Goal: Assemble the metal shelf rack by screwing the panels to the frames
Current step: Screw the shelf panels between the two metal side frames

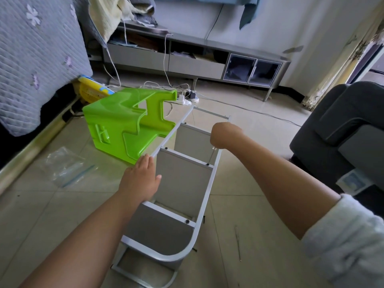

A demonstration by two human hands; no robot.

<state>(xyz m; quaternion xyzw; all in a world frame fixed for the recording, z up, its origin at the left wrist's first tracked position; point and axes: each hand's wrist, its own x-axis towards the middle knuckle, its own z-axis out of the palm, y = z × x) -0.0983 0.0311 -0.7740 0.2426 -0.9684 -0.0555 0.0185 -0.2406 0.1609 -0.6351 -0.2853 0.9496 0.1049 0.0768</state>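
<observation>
Rack (pixel 187 183) lies on the floor (pixel 259 215); left hand (pixel 141 179) rests flat on its left frame edge, right hand (pixel 224 136) grips a screwdriver (pixel 212 154) at the right frame, green stool (pixel 124 125) alongside.

Stool (pixel 124 123) lies left of rack (pixel 187 183); sofa (pixel 340 129) right.

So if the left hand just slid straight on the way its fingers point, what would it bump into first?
Probably the green plastic stool. The left hand rests on the rack's left frame rail, fingers pointing up along it, and the stool lies close beside that rail; depth is unclear.
</observation>
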